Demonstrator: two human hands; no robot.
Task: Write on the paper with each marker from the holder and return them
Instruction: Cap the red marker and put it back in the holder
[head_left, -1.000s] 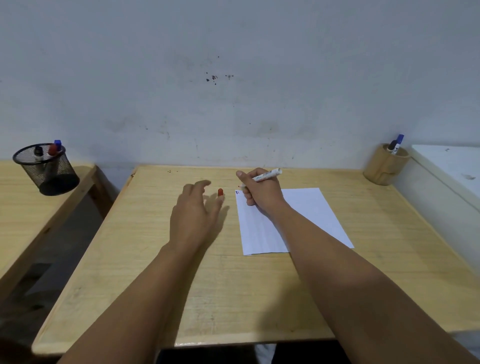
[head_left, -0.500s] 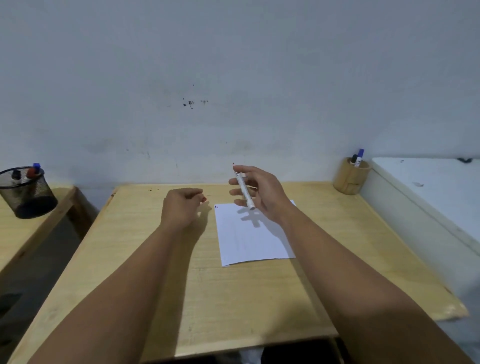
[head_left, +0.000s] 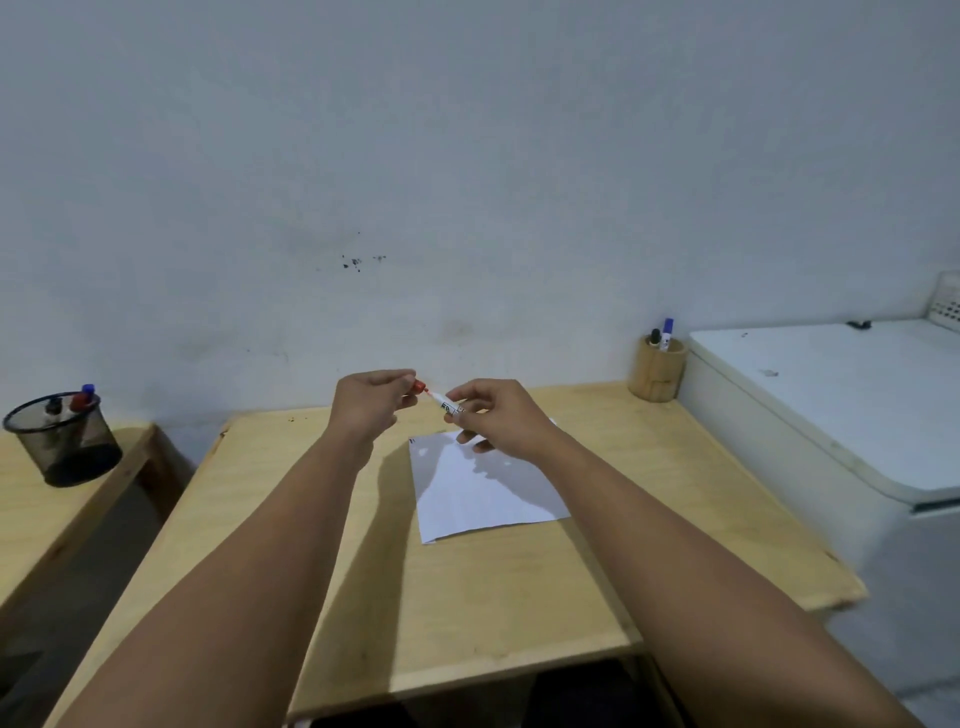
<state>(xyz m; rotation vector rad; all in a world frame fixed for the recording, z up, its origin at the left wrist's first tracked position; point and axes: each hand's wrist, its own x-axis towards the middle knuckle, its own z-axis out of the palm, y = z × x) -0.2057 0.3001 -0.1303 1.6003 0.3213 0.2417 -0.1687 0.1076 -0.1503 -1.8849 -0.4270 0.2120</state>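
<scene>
A slim white marker (head_left: 448, 406) is pinched in the right hand (head_left: 498, 415), held above the far edge of the flat white paper (head_left: 483, 488) on the pale wooden tabletop (head_left: 467, 597). Its long axis runs sideways, tip pointed left at the small red cap (head_left: 418, 387) gripped in the left hand (head_left: 371, 402). Half a second ago it was tilted nearly upright, and the left hand was down by the tabletop. Two more markers are left in the round wooden holder (head_left: 657, 370).

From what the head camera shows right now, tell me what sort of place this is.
Probably a plain study or work room. A bare wooden desk stands against a scuffed white wall, with a sheet of paper on it, a wooden holder of markers at its far corner, and a mesh pen cup on a second desk.
</scene>
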